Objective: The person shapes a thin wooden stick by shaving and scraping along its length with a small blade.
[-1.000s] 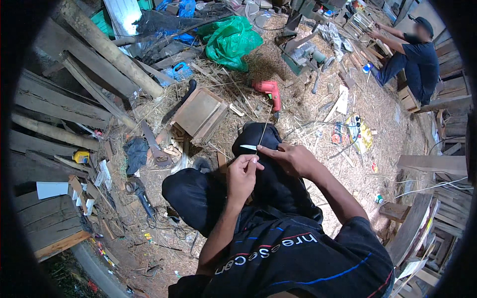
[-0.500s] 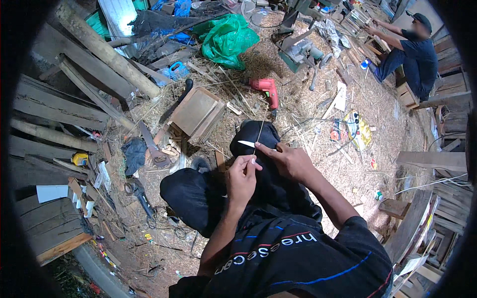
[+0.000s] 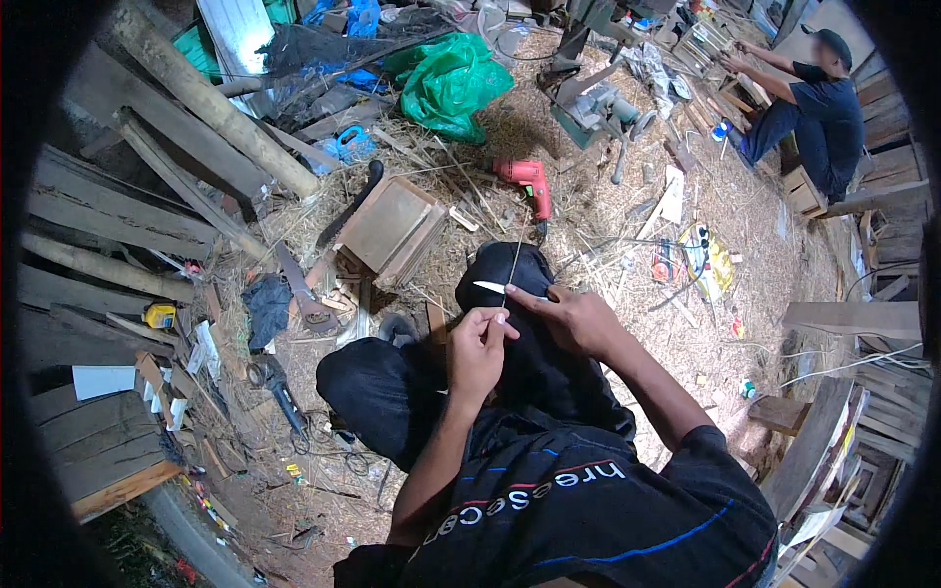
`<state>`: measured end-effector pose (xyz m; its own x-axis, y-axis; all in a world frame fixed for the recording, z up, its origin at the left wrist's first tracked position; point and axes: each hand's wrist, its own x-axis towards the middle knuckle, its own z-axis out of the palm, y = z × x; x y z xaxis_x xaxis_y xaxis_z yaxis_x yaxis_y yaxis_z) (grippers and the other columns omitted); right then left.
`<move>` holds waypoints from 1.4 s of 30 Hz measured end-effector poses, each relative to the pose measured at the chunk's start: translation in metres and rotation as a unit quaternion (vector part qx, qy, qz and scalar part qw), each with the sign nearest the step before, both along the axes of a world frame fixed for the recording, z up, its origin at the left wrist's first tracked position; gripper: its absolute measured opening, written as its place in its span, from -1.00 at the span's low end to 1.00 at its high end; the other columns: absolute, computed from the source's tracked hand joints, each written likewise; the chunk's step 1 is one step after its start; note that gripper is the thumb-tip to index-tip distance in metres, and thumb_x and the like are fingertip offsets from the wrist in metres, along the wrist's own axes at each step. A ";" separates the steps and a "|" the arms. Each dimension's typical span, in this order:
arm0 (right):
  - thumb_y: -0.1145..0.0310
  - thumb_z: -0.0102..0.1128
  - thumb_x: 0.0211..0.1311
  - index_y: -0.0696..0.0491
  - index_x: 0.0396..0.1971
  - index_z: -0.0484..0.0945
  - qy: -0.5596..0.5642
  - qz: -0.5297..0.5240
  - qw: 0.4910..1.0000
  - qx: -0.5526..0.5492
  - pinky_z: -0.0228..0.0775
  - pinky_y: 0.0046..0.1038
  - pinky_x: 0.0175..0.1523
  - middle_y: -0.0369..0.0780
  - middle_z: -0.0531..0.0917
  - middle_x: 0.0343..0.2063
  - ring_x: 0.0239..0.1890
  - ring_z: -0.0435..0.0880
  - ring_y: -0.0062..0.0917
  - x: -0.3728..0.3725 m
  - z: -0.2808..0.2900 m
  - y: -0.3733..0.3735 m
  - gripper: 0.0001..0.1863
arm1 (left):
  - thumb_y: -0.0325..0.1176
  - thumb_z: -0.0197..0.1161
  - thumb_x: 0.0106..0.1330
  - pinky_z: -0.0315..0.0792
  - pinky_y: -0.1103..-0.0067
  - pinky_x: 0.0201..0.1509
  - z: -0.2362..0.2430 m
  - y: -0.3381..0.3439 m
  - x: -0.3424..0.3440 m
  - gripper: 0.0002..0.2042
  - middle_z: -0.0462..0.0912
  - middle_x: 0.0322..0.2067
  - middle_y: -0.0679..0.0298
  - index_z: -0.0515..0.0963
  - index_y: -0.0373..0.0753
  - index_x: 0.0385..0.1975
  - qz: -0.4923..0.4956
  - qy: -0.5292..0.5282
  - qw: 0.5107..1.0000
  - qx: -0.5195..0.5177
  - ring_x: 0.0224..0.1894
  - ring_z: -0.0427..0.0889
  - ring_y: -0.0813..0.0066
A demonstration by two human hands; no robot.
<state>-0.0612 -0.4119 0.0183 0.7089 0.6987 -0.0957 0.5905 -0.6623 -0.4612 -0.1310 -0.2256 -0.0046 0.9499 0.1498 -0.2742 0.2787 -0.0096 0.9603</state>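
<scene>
Over my dark-trousered knees, my left hand (image 3: 477, 351) pinches a thin, light-brown strip (image 3: 516, 257) of wood or bamboo between thumb and fingers. The strip slants up and away from me, past my right knee. My right hand (image 3: 576, 321) is closed on a knife, whose handle the fingers hide. Its pale pointed blade (image 3: 488, 287) sticks out to the left and lies against the strip just above my left fingertips. My right index finger stretches along to the strip by the blade.
Ahead lie a red drill (image 3: 531, 181), a wooden box (image 3: 390, 227) and a green plastic bag (image 3: 459, 86). A handsaw (image 3: 312, 306) and a power tool (image 3: 282, 394) are at left. Another person (image 3: 823, 113) sits far right, handling a wooden frame (image 3: 701, 44). Shavings cover the floor.
The floor things sit slightly lower in the picture, as the view has tilted a little. Both hands keep their grips, with the blade still at the strip.
</scene>
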 end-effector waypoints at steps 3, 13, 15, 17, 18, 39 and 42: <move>0.43 0.09 0.09 -0.43 0.31 0.24 -0.023 -0.026 0.999 -0.003 0.43 -0.25 -0.53 -0.12 0.49 -0.48 -0.60 0.55 -0.20 -0.005 -0.002 0.003 -0.26 | -0.42 0.06 0.42 0.43 0.69 -0.32 0.008 -0.004 0.000 -0.83 0.66 -0.50 0.21 0.51 -0.42 -0.23 0.022 0.012 1.000 -0.009 -0.43 0.61 0.63; 0.45 0.01 0.09 -0.54 0.35 0.09 0.026 -0.064 0.997 -0.024 0.50 -0.15 -0.45 0.00 0.54 -0.37 -0.51 0.61 -0.08 -0.010 0.002 0.006 -0.18 | -0.42 0.05 0.42 0.36 0.70 -0.44 0.008 -0.002 -0.009 -0.82 0.66 -0.51 0.24 0.51 -0.42 -0.20 0.013 0.024 1.000 -0.014 -0.49 0.54 0.70; 0.45 0.03 0.08 -0.52 0.35 0.09 0.019 -0.064 0.998 -0.012 0.50 -0.15 -0.44 -0.01 0.54 -0.37 -0.51 0.61 -0.07 -0.011 0.002 0.007 -0.17 | -0.42 0.04 0.42 0.31 0.72 -0.49 0.008 -0.002 -0.011 -0.82 0.65 -0.51 0.24 0.52 -0.41 -0.19 0.016 0.019 0.999 -0.020 -0.52 0.49 0.74; 0.46 0.06 0.06 -0.51 0.35 0.10 0.010 -0.064 0.998 0.002 0.51 -0.16 -0.43 -0.01 0.54 -0.37 -0.51 0.61 -0.07 -0.009 -0.002 0.007 -0.16 | -0.42 0.04 0.42 0.29 0.73 -0.50 0.004 -0.001 -0.017 -0.82 0.65 -0.51 0.25 0.52 -0.41 -0.19 0.016 0.015 0.999 -0.026 -0.54 0.48 0.75; 0.47 0.08 0.04 -0.49 0.36 0.11 0.004 -0.082 0.996 0.017 0.50 -0.16 -0.41 -0.03 0.54 -0.39 -0.51 0.60 -0.08 -0.007 -0.009 0.006 -0.15 | -0.42 0.04 0.42 0.28 0.74 -0.52 0.001 -0.001 -0.021 -0.82 0.65 -0.51 0.26 0.52 -0.40 -0.18 0.016 0.011 0.999 -0.032 -0.56 0.46 0.76; 0.45 0.06 0.07 -0.55 0.34 0.11 -0.001 -0.052 0.999 -0.007 0.47 -0.18 -0.45 -0.08 0.50 -0.46 -0.54 0.59 -0.15 -0.005 -0.001 0.002 -0.17 | -0.34 0.07 0.42 0.14 0.79 -0.73 0.007 0.004 -0.010 -0.79 0.61 -0.50 0.32 0.51 -0.36 -0.14 0.005 0.088 0.983 -0.158 -0.76 0.27 0.83; 0.47 0.06 0.06 -0.56 0.34 0.11 0.005 -0.067 0.998 -0.016 0.48 -0.17 -0.45 -0.08 0.50 -0.46 -0.55 0.58 -0.14 -0.006 0.001 0.004 -0.16 | -0.35 0.09 0.41 0.12 0.80 -0.75 0.008 0.003 -0.015 -0.80 0.60 -0.50 0.30 0.51 -0.36 -0.15 0.011 0.088 0.983 -0.162 -0.77 0.26 0.84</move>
<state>-0.0671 -0.4082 0.0191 0.7941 0.5949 -0.1244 0.4914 -0.7488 -0.4448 -0.1457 -0.2222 0.0036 0.8810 0.0486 -0.4706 0.4373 0.2960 0.8492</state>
